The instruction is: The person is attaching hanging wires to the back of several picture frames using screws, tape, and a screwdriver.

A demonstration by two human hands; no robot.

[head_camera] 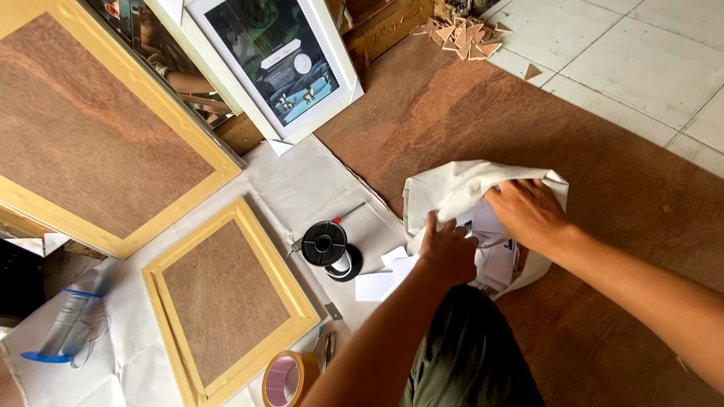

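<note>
White cloth bag (460, 188): my left hand (446, 249) pinches its rim; right hand (528, 211), fingers loosely curled, rummages among paper slips (494, 260). Best held wide.

- The person's left hand (449, 249) is bare: no glove, ring or band shows on it.
- The right hand (528, 212) is likewise ungloved, with no ring or watch at the wrist.
- Both forearms are uncovered along all that shows of them; no sleeve edge comes into view (the upper arms lie outside the picture).
- A leg at the near edge wears dark olive-green cloth (471, 354), plain and softly creased, with no pocket, seam or print to be made out.
- No tattoo, bandage or marking shows on either arm.
</note>
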